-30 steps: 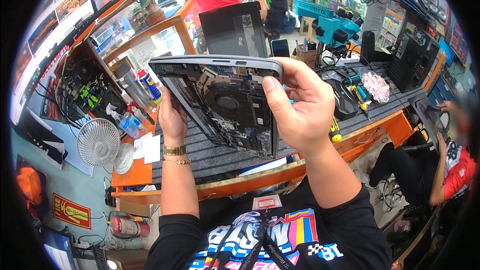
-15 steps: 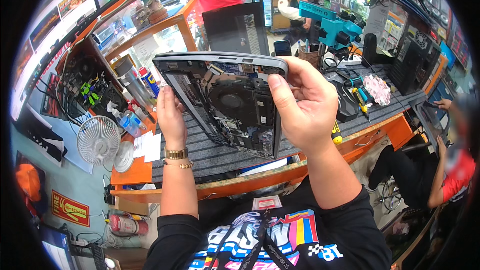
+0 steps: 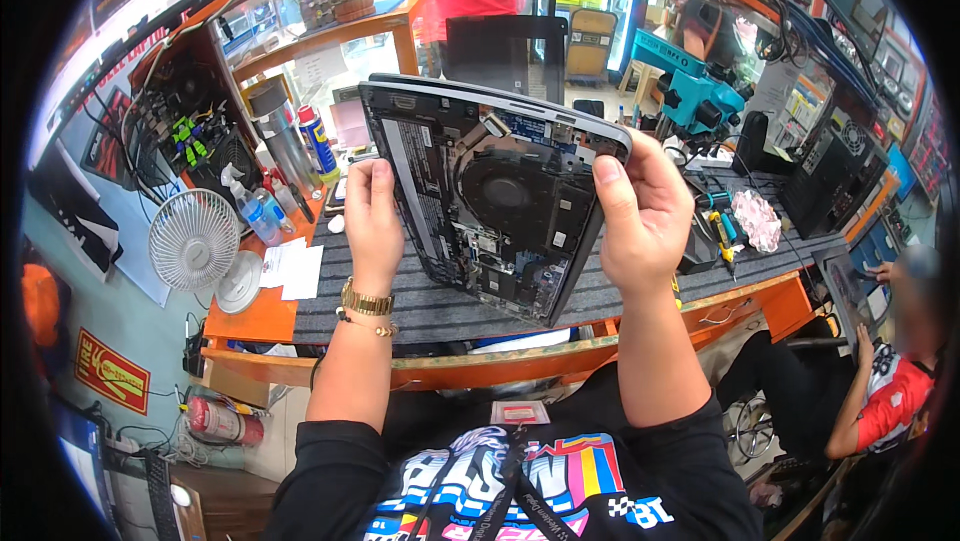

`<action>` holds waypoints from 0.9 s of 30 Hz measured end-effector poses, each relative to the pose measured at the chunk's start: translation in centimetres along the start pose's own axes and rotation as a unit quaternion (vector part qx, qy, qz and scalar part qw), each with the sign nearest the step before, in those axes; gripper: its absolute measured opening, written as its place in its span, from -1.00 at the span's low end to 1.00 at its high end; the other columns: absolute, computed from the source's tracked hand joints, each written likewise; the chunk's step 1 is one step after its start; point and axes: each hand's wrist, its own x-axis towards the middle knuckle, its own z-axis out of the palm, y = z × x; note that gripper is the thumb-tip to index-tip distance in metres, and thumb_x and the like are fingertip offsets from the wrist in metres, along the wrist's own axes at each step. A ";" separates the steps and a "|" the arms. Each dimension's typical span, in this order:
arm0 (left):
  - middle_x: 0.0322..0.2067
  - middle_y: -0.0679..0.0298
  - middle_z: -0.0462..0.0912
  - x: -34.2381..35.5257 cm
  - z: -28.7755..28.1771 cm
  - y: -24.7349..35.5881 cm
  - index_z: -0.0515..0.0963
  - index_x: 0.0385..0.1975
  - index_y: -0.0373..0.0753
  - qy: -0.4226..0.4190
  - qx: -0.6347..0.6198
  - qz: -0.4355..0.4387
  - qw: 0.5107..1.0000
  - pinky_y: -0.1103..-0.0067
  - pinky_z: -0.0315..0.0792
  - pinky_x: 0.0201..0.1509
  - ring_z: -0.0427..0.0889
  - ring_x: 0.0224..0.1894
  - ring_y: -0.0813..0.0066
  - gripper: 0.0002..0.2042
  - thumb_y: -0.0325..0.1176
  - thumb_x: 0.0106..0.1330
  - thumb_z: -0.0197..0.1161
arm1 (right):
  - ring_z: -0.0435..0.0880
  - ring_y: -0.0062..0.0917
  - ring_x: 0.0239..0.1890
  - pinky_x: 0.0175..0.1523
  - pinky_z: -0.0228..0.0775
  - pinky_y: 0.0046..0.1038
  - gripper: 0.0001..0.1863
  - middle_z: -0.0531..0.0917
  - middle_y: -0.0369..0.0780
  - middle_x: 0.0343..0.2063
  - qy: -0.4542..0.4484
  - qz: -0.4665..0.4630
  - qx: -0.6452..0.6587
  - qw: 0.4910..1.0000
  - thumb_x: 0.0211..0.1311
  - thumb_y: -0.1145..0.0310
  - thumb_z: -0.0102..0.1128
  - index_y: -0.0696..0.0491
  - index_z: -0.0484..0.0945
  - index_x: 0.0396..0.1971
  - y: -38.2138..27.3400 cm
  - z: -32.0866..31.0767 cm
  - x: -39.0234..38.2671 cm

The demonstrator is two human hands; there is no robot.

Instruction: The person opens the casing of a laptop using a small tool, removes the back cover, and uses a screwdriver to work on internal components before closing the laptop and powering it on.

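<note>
Between my hands a laptop [image 3: 470,201] stands tilted over the ribbed grey mat, its bottom cover off. A round black fan, a long battery and circuit boards show inside it. My right hand [image 3: 648,209] grips the upper right corner, thumb on the inner side and fingers behind the edge. Against the left edge is my left hand [image 3: 374,216], its fingers pointing up and partly behind the laptop; a gold watch and a bead bracelet circle that wrist. The laptop's lower edge is near or on the mat [image 3: 350,286].
A white fan [image 3: 195,239], spray bottles [image 3: 262,211] and a blue-yellow spray can [image 3: 318,141] stand left. Right are a teal microscope [image 3: 700,91], screwdrivers [image 3: 724,241], crumpled pink cloth [image 3: 757,221] and a computer tower [image 3: 838,156]. A seated person [image 3: 885,381] holds a panel at far right.
The laptop and both hands have shifted right in the picture, and the laptop is turned so more of its inside shows. My right hand keeps its grip on the corner.
</note>
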 end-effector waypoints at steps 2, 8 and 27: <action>-0.34 0.50 0.40 0.0 1.0 0.6 0.52 -0.10 -0.27 -0.002 0.022 -0.004 1.000 0.68 0.26 -0.20 0.27 -0.30 0.74 -0.69 -0.12 0.77 0.09 | 0.64 -0.70 0.01 0.18 0.46 -0.57 -0.69 0.75 -0.27 -0.03 -0.021 0.009 -0.002 1.000 0.63 0.43 0.22 0.29 0.61 0.19 0.9 -0.5 -0.4; -0.36 0.48 0.39 0.9 2.0 -0.9 0.50 -0.12 -0.28 -0.004 0.014 0.040 0.999 0.63 0.29 -0.18 0.28 -0.30 0.69 -0.63 -0.06 0.79 0.02 | 0.59 -0.68 0.05 0.25 0.39 -0.56 -0.65 0.72 -0.26 0.02 -0.021 0.004 0.010 1.000 0.72 0.34 0.08 0.29 0.59 0.22 2.4 0.0 -0.2; -0.47 0.16 0.49 0.0 3.6 -4.2 0.51 -0.29 -0.35 0.056 0.115 0.062 0.990 0.36 0.40 -0.18 0.45 -0.34 0.39 -0.47 0.04 0.77 -0.04 | 0.76 -0.60 -0.17 0.02 0.59 -0.54 -0.65 0.83 -0.17 -0.14 0.000 -0.115 -0.118 0.986 0.58 0.41 0.25 0.30 0.64 0.20 0.1 3.2 -1.4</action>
